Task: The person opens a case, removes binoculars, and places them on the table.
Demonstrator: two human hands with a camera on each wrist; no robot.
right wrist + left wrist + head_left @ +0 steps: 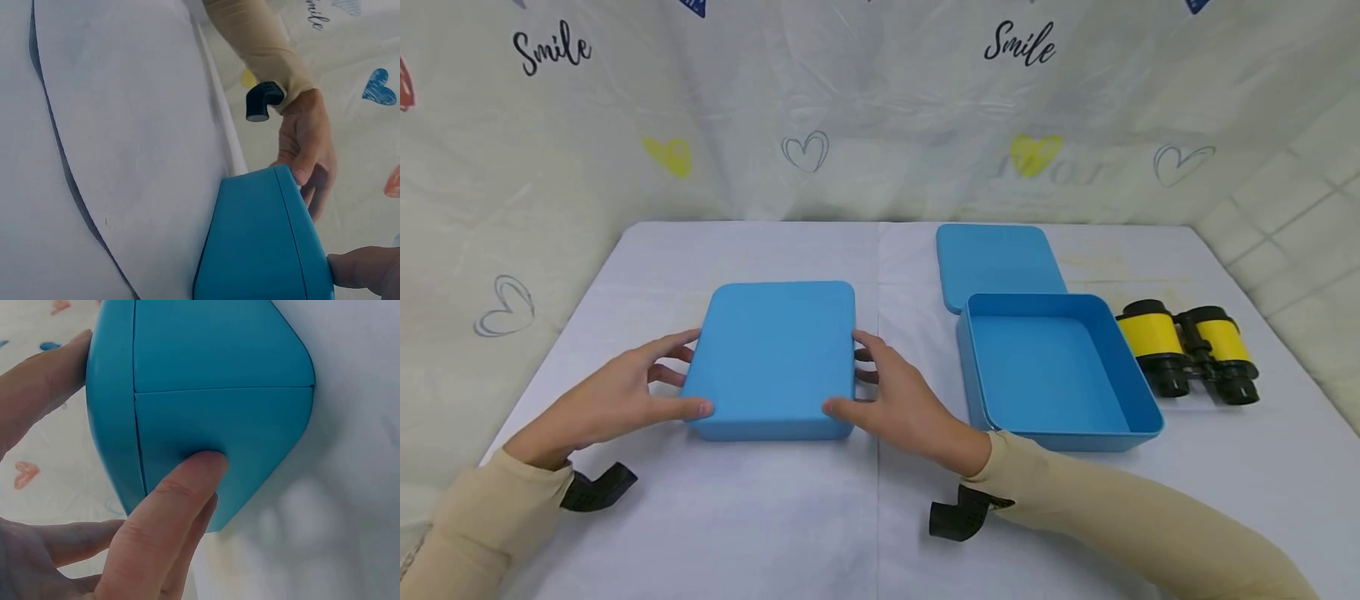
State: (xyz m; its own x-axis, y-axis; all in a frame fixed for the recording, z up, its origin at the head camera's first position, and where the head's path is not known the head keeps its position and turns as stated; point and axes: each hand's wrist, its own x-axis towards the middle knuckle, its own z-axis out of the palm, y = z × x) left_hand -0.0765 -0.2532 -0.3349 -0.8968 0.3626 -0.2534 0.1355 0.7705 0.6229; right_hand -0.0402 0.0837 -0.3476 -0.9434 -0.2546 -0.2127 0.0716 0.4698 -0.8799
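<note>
on backdrop [880,92], "smile" [553,47], hands [617,398] [902,400] holding lidded box [775,358]

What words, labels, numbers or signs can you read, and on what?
"Smile": sheet, head view, upper left.
"Smile": sheet, head view, upper right.
"mile": sheet, right wrist view, start cut off.
Faint letters around right yellow heart: too blurred to read.
Closed box, open box, lid, binoculars: nothing readable.

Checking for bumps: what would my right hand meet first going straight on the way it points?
The closed blue box; your right hand is at its right side, seemingly touching, though depth is unclear.
</note>
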